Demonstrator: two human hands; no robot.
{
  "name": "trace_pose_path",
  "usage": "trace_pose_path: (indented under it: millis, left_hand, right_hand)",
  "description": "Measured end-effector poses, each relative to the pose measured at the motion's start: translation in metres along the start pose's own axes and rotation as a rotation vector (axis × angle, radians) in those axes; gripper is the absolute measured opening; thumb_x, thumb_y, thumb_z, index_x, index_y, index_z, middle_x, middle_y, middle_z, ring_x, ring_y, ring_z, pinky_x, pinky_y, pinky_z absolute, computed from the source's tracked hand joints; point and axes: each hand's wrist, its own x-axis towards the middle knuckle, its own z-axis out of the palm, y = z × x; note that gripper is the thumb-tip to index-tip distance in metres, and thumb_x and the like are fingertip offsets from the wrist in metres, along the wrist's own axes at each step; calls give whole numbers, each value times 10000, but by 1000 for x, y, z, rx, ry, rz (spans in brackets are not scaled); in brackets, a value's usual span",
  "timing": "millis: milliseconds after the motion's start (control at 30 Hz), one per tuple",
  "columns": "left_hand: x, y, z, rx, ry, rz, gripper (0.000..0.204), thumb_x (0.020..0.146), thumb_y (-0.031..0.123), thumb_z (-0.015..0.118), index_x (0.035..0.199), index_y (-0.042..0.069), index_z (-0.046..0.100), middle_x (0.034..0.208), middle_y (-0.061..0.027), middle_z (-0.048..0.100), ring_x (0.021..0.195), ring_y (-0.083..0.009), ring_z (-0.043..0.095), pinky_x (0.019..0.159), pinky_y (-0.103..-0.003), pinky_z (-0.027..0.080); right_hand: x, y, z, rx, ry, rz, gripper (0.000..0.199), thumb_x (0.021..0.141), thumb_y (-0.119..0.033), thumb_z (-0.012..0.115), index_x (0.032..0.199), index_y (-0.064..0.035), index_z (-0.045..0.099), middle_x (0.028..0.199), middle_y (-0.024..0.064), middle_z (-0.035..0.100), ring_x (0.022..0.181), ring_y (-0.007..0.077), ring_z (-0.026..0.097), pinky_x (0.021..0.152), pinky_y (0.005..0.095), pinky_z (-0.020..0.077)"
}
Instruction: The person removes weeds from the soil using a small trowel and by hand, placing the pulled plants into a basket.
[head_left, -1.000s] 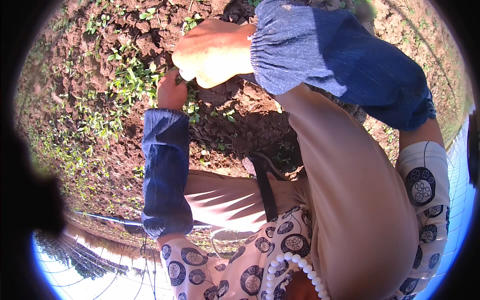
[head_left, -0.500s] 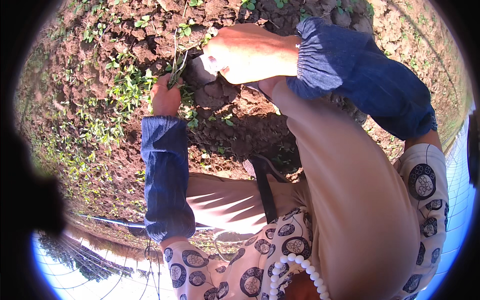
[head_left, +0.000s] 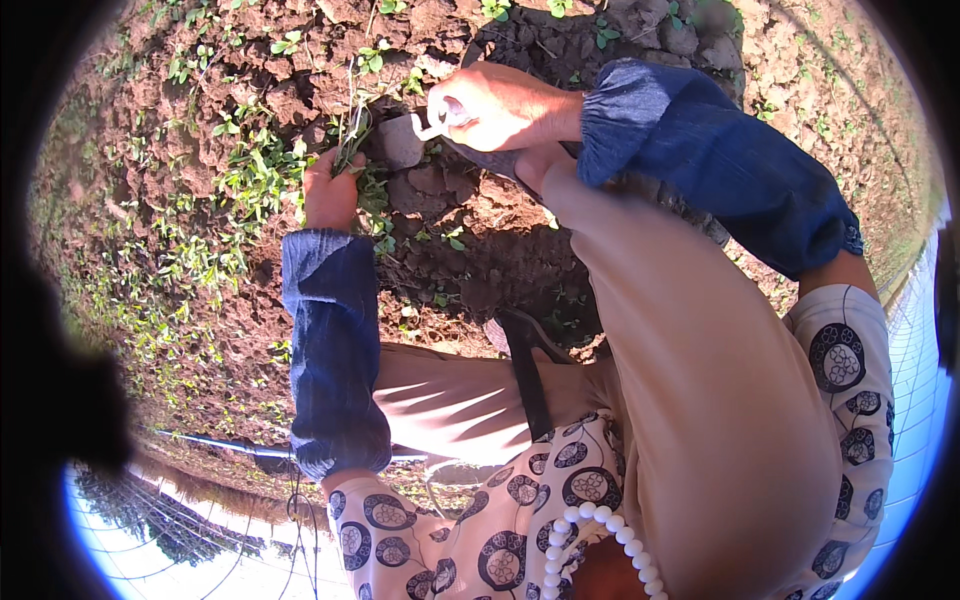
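One bunch of stems, thin and leafy, is gripped in the left hand, left of the middle of the ground and toward its far edge; whether its lower ends are rooted cannot be told. It should be light, soft and limp, apt to snap or slip if pulled high up, so the best hold is probably low, with several stems together. Just to its right is the grey blade of a small hoe, flat and likely stiff, joined to a pale bent neck. The right hand is curled around the hoe, hiding its handle; that hidden handle seems the right place to hold it, clear of the blade's edge.

Around both hands lies brown, cloddy soil, with a thick patch of low green plants to the left. Two blue sleeves cover the forearms. Nearer the body, tan trousers cover a raised right knee, and a dark strap lies over the other leg. White beads hang at the near edge, before a patterned shirt.
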Motion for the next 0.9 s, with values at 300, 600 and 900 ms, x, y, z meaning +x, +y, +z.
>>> trace_pose_path:
  millis: [300,600,900]
  left_hand:
    - [-31,18,-32,-583,23,-188,126,830,43,640,955,55,650,830,-30,660,634,-119,599,490,-230,461]
    - [-39,49,-54,-6,107,69,103,875,95,586,966,49,576,785,-43,632,657,-159,606,555,-279,449]
    - [-37,30,-6,1119,-28,347,454,705,204,697,1062,40,471,938,-183,584,783,-365,633,639,-465,495]
  right_hand:
    - [-7,-51,-20,-46,87,-176,109,702,-137,582,759,-46,601,635,127,589,587,300,584,533,374,459]
    - [2,-77,-28,-209,-66,-117,121,688,-149,619,741,-40,630,654,118,614,615,264,611,534,360,477]
    - [36,-108,-16,-383,-229,-167,104,695,-86,598,760,-46,669,678,117,616,641,257,625,548,366,499]
